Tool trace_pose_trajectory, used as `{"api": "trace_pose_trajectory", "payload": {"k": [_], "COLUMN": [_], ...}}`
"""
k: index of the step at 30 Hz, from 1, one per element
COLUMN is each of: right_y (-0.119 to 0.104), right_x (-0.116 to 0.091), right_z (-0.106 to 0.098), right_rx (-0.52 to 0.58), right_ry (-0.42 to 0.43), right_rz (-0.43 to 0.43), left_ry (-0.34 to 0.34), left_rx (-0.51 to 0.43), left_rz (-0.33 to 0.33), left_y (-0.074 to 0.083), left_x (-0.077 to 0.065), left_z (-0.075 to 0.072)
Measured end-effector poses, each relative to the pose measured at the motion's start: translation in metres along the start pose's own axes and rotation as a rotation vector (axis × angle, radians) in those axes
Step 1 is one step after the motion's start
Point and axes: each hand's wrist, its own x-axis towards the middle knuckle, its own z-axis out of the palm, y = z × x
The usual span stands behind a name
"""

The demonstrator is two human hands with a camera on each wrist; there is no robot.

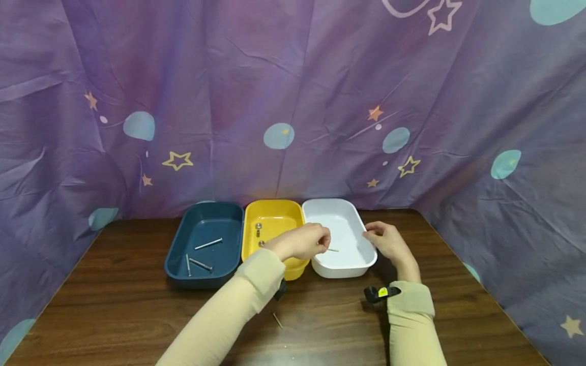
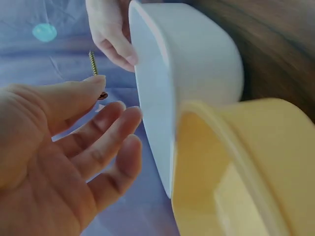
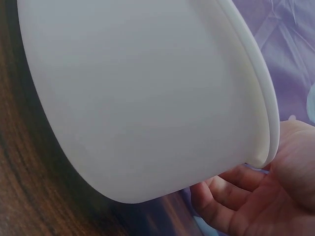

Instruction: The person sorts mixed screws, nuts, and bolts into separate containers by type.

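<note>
My left hand (image 1: 304, 241) is over the near left part of the white bin (image 1: 336, 272). Its thumb and index finger pinch a brass-coloured screw (image 2: 92, 63), threaded tip pointing away from the palm and the head showing below the thumb; the other fingers are loosely bent. At the white bin's right side, my right hand (image 1: 389, 243) holds the rim, thumb at the edge and fingers along the outer wall (image 3: 147, 98). The yellow bin (image 1: 247, 239), with several small metal nut-like pieces (image 1: 258, 226) inside, sits partly behind my left wrist.
A dark blue bin (image 1: 173, 254) holding three long silver bolts (image 1: 208, 243) stands left of the yellow one. Another brass-coloured screw (image 1: 277, 320) lies on the wooden table (image 1: 114, 305) in front of the bins. A purple patterned cloth (image 1: 238, 101) hangs behind the table.
</note>
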Motion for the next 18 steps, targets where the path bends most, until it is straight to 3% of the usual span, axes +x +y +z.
{"api": "trace_pose_trajectory", "payload": {"k": [7,13,18], "right_y": [-0.001,-0.006,-0.006], "right_x": [-0.001,-0.005,-0.006], "right_z": [0.0,0.003,0.002], "right_rx": [-0.005,0.005,-0.014], "right_ry": [0.005,-0.005,0.009], "right_rz": [-0.005,-0.009,-0.007], "left_ry": [0.028,0.067,0.143], "left_rx": [-0.055,-0.087,-0.16], "left_rz": [-0.061,-0.147,-0.169], "left_y": [-0.003,-0.011,-0.017], "left_x": [0.036,0.054,0.067], "left_z": [-0.001,0.005,0.01]}}
